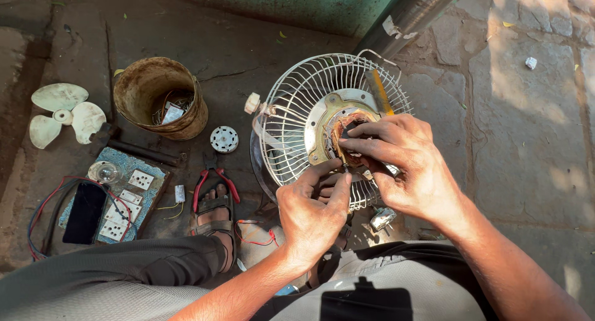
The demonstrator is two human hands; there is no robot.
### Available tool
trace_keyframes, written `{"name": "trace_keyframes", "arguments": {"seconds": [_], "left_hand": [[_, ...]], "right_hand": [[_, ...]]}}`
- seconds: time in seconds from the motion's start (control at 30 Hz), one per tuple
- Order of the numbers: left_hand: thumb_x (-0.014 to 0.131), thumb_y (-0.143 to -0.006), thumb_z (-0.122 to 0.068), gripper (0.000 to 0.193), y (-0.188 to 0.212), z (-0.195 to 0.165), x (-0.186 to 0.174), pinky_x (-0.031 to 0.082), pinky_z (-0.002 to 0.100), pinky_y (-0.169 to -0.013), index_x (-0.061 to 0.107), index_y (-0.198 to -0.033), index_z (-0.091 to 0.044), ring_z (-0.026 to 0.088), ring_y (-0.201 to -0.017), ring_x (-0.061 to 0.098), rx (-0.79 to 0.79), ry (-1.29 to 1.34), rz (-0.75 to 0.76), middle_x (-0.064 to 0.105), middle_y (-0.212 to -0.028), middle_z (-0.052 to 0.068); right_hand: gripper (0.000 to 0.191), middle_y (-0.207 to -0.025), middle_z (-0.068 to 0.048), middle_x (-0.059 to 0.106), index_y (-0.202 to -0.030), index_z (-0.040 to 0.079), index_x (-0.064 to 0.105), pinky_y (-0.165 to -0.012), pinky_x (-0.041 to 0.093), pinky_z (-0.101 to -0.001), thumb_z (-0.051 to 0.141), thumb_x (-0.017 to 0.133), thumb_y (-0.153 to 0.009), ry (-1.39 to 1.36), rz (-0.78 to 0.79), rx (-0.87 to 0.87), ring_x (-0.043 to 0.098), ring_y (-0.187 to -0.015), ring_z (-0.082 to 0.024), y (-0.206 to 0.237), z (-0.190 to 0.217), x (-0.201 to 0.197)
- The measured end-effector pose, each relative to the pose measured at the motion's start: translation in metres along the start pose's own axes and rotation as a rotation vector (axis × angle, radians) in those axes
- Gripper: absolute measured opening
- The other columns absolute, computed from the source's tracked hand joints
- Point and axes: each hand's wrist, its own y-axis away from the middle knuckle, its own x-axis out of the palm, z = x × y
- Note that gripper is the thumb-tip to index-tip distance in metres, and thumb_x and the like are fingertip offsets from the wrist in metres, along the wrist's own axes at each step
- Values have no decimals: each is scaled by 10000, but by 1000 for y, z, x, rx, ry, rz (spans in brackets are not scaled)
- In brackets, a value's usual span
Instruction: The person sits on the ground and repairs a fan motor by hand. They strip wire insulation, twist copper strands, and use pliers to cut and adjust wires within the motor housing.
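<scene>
Copper winding is what I worry about most here. My right hand (406, 157) has its fingers pinched together on something small at the motor stator (347, 138), which sits in the middle of the white wire fan guard (297, 110), propped on the stone floor (527, 141) against my knees. My left hand (313, 206) is closed in a pinch grip just below it, thumb and fingers together on what looks like a thin lead or tool tip; I cannot tell which.

From this view I judge the fine wires could snap or lose insulation if either hand pulls sideways. The guard stands tilted and only loosely braced, so a hard tug could roll it off toward the rusty tin can (160, 96).

A small metal part (382, 219) lies near my right wrist and could be kicked away. The red-handled pliers (212, 178) lie beside my sandalled foot (214, 219), and the loose red wires (257, 234) nearby could snag.
</scene>
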Motion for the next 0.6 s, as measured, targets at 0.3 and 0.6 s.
{"name": "trace_keyframes", "arguments": {"seconds": [0.3, 0.6], "left_hand": [[768, -865, -80, 301, 2, 3, 1, 506, 165, -509, 733, -1119, 77, -17, -597, 606, -14, 21, 5, 759, -754, 28], [763, -859, -70, 324, 2, 0, 4, 520, 177, -502, 687, -1142, 69, 7, -622, 650, -107, 160, 15, 772, -794, 56]], "right_hand": [[486, -1248, -29, 704, -1198, 182, 753, -1113, 346, -466, 124, 734, -716, -32, 26, -80, 594, -1239, -300, -1, -11, -2], [475, -1028, -2, 724, -1136, 174, 778, -1009, 408, -440, 81, 789, -671, 36, -42, -45, 640, -1028, -256, 2, -6, 1]]}}
